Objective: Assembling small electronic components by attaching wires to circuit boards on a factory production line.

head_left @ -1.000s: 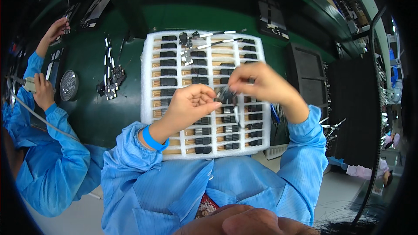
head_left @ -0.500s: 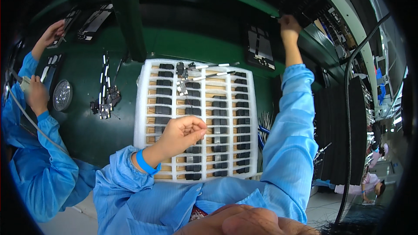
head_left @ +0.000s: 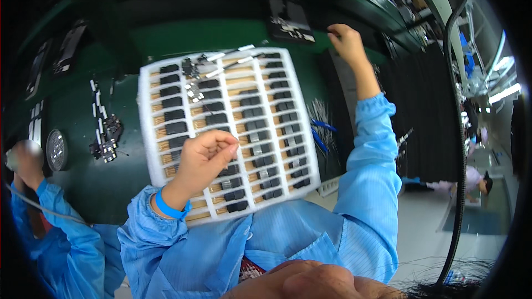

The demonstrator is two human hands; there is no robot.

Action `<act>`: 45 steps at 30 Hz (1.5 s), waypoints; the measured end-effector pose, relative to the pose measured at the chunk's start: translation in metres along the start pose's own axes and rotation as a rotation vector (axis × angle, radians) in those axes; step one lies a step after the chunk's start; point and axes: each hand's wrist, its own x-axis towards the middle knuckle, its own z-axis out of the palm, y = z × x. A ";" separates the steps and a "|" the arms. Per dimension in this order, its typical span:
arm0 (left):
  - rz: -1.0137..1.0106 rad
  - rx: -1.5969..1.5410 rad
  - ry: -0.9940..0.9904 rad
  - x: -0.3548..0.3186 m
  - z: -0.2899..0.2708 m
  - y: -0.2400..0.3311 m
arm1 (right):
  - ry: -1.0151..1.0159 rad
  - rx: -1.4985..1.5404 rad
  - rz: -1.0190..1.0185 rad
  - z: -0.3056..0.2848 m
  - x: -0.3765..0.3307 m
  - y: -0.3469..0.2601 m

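My left hand [head_left: 208,158], with a blue wristband [head_left: 170,205], hovers over a white foam tray [head_left: 145,99]. Its thumb and fingers are pinched together; whatever may be between them is too small to make out. Rows of black parts with tan strips fill the tray's slots. A small electronic assembly with black-and-white cables [head_left: 191,67] lies across the tray's far edge. Beyond the tray, to the right, my right hand [head_left: 348,43] is raised on an outstretched arm. Its fingers are loosely bent and apart, with nothing visible in them.
A flat black device [head_left: 289,17] rests on the green bench behind the tray. More cabled assemblies [head_left: 105,133] lie left of it, near a round clear dish [head_left: 56,149]. Blue-handled pliers [head_left: 321,133] are at the right. A co-worker's hand [head_left: 26,160] works at far left.
The view has turned, so the tray sits farther left and tilted. My right hand has drawn back from the far shelf side toward me. My left hand stays pinched over the tray.
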 end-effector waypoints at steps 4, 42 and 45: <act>-0.032 -0.001 -0.069 -0.001 0.005 0.000 | -0.207 -0.062 0.110 -0.068 -0.080 -0.033; 0.044 0.125 -0.228 -0.012 0.015 -0.005 | -0.423 -0.331 0.510 -0.114 -0.280 -0.047; 0.033 0.095 -0.207 -0.011 0.016 -0.005 | -0.433 -0.342 0.488 -0.108 -0.278 -0.051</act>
